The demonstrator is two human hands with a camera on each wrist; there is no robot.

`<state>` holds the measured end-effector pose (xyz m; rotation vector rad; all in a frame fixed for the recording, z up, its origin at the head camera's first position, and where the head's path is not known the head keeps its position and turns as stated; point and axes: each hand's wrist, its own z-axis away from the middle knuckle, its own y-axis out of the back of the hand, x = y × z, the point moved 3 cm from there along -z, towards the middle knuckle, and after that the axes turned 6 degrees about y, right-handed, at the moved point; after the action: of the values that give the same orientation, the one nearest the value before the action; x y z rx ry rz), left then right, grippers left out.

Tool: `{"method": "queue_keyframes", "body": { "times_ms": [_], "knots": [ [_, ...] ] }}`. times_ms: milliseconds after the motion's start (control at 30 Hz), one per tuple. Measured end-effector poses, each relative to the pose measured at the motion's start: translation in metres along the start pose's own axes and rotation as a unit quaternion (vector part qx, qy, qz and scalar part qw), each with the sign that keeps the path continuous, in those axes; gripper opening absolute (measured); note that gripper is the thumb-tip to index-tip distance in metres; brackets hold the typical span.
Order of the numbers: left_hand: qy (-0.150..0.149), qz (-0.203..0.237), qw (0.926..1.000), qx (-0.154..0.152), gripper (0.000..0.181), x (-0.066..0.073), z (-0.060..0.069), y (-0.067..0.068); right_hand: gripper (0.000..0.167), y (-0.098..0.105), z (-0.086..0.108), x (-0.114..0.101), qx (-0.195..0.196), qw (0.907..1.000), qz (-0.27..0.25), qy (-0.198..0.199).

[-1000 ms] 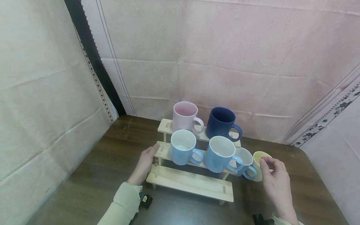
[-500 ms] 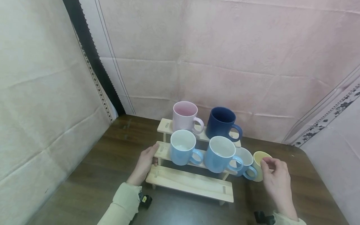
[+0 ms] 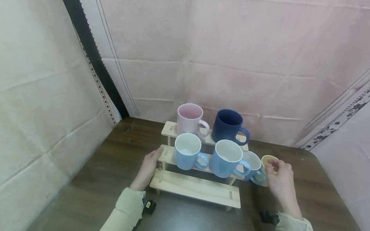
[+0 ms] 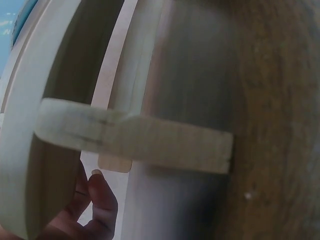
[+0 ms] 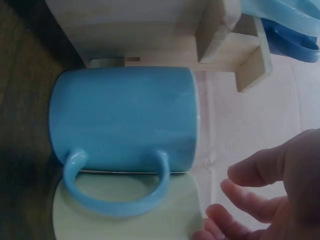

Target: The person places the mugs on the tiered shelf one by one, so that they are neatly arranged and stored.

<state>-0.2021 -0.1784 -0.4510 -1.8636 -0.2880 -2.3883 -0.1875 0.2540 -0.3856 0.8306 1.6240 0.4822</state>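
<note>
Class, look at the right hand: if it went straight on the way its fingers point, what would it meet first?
Most likely the yellow mug: its rim lies close by the right hand, though whether they touch is unclear.

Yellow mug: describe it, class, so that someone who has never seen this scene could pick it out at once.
On the brown table, find the three-tier wooden rack. By its right end stands a light blue mug, and just right of that, the yellow mug, partly hidden by the right hand. No other mug in view is yellow.
</note>
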Motion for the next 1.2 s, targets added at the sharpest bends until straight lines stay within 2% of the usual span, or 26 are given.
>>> {"method": "queue_keyframes", "body": {
  "times_ms": [167,500,700,933,1200],
  "knots": [
    [0.003,0.0,1.0,-0.004,0.049,0.0,0.002,0.0,0.037,-0.003,0.003,0.005,0.001,0.9998,0.005,-0.017],
    [0.005,0.007,1.0,-0.001,0.049,-0.001,0.002,0.001,0.035,0.007,-0.001,0.012,0.039,0.9989,0.019,-0.018],
    [0.003,0.007,1.0,-0.004,0.05,-0.002,0.002,0.001,0.043,0.013,-0.002,0.02,0.043,0.9982,0.025,-0.033],
    [0.004,0.003,1.0,-0.003,0.051,-0.001,0.001,0.001,0.053,0.016,-0.005,0.032,0.016,0.9968,0.05,-0.06],
    [0.006,-0.002,1.0,-0.003,0.051,0.0,0.0,0.001,0.05,0.016,-0.006,0.04,-0.004,0.996,0.087,-0.021]
  ]
}}
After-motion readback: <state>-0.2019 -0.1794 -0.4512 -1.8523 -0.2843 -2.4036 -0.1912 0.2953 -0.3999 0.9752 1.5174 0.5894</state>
